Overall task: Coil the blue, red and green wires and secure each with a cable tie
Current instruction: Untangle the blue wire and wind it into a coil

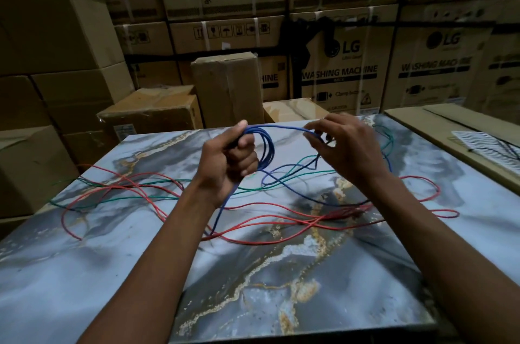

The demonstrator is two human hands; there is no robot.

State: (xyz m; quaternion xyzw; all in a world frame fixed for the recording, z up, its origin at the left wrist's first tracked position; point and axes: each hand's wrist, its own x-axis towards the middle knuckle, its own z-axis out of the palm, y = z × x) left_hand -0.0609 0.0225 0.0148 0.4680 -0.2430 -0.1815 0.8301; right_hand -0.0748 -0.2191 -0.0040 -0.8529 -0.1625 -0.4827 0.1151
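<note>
Several turns of the blue wire (pixel 266 151) sit gripped in the left hand (pixel 230 159), fingers curled round them, above the worktop (pixel 84 273); the right hand (pixel 349 146) pinches the running strand, its tail trailing over the loose red wire (pixel 157 204) and green wire (pixel 132 198). Best to keep loops equal and feed slack gently — snag risk. Cartons behind read "LG" and "WASHING MACHINE" (pixel 339 72).

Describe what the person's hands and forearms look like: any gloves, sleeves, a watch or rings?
Both forearms are bare all the way to the frame's lower edge; no sleeve shows. The left hand and right hand are ungloved. No watch, bracelet or ring is visible on either, though the dim lighting could hide small details.
</note>
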